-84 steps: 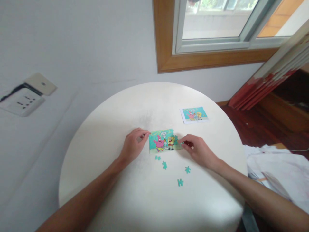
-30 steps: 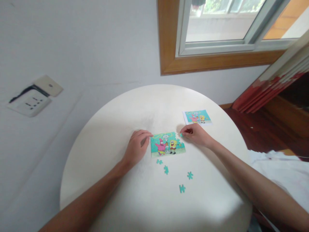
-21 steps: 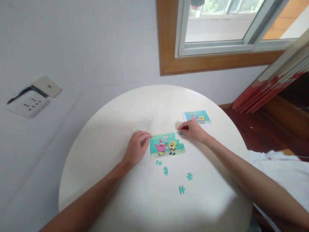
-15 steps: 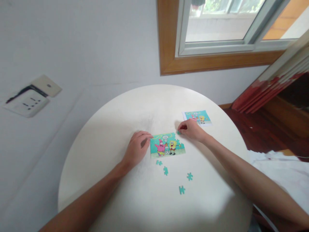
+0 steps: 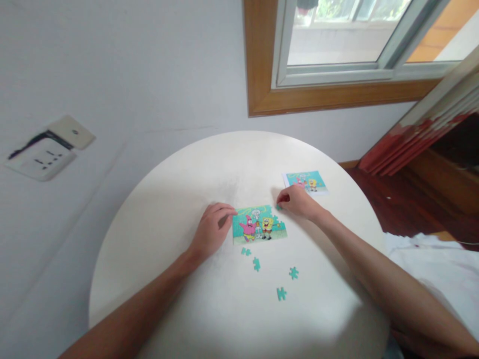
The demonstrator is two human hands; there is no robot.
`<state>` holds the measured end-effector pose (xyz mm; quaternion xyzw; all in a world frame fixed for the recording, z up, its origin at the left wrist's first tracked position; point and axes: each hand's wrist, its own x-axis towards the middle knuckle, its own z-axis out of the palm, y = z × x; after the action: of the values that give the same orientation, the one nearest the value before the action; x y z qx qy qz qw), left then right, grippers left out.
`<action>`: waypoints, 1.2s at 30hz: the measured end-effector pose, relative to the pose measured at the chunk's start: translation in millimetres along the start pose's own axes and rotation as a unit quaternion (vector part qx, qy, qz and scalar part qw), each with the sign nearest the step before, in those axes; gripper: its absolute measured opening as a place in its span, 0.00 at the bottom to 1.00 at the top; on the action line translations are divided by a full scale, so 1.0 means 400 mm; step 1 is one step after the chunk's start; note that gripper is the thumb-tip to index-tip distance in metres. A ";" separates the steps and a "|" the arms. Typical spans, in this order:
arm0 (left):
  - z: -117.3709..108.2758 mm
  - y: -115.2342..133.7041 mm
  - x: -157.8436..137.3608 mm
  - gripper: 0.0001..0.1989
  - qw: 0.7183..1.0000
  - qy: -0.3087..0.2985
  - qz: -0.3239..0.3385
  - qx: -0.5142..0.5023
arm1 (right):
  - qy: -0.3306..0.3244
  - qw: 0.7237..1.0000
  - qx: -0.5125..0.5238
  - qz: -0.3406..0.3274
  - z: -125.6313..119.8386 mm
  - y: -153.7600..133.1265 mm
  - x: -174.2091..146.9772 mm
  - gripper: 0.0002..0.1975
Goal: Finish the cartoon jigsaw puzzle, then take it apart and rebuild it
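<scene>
A partly assembled jigsaw puzzle [image 5: 249, 227] with cartoon figures on a teal background lies flat, its upper right corner open with a jagged edge. My left hand [image 5: 211, 229] rests at the puzzle's left side, fingers stretched out and fingertips touching its upper left edge. Just off the open corner, my right hand [image 5: 297, 201] pinches a small teal puzzle piece [image 5: 279, 206], mostly hidden by the fingers. Several loose teal pieces lie nearer me, among them one puzzle piece [image 5: 256, 264] below the puzzle and another puzzle piece [image 5: 281, 293] closest to me.
A printed picture card [image 5: 317, 180] with the same scene lies beyond my right hand, partly covered by it. Everything sits on a round white table [image 5: 168, 199] against a wall with a socket [image 5: 43, 158]. A window [image 5: 337, 45] and red curtain [image 5: 392, 144] are behind.
My right hand has shifted very slightly to the right with the puzzle piece, a little farther from the puzzle's edge. The left hand has stayed in place.
</scene>
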<state>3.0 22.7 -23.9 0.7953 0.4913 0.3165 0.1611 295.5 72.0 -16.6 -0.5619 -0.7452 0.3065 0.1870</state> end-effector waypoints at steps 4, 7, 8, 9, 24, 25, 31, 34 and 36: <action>-0.002 0.003 0.001 0.10 1.000 0.000 0.000 0.002 | 0.015 1.000 0.005 -0.010 -0.004 -0.003 -0.009 0.05; -0.001 0.000 0.001 0.10 1.000 -0.001 -0.003 -0.002 | 0.017 0.999 0.018 -0.027 -0.012 -0.002 -0.028 0.06; 0.000 -0.002 0.001 0.10 1.000 -0.002 -0.004 -0.004 | 0.014 0.999 0.016 -0.031 -0.013 -0.001 -0.036 0.07; 0.001 -0.003 0.000 0.10 1.000 -0.002 -0.004 -0.006 | 0.012 0.999 0.012 -0.033 -0.014 0.001 -0.043 0.08; 0.004 -0.006 -0.001 0.10 1.000 -0.006 -0.004 -0.007 | 0.045 0.998 -0.011 -0.037 0.006 0.002 -0.063 0.09; 0.004 -0.006 -0.002 0.10 1.000 -0.006 -0.003 -0.006 | 0.046 0.998 -0.011 -0.038 0.006 0.002 -0.064 0.09; 0.003 -0.002 -0.001 0.10 1.000 -0.008 -0.007 -0.006 | 0.049 0.998 -0.019 -0.036 0.007 0.000 -0.067 0.09; 0.003 -0.003 -0.001 0.10 1.000 -0.009 -0.006 -0.007 | 0.050 0.998 -0.017 -0.041 0.008 0.002 -0.066 0.08; 0.003 -0.003 -0.001 0.10 1.000 -0.009 -0.005 -0.006 | 0.048 0.998 -0.014 -0.043 0.009 0.005 -0.065 0.08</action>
<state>2.7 23.0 -25.7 0.7946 0.4918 0.3117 0.1720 302.4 46.7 -19.1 -0.5462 -0.7628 0.2605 0.2281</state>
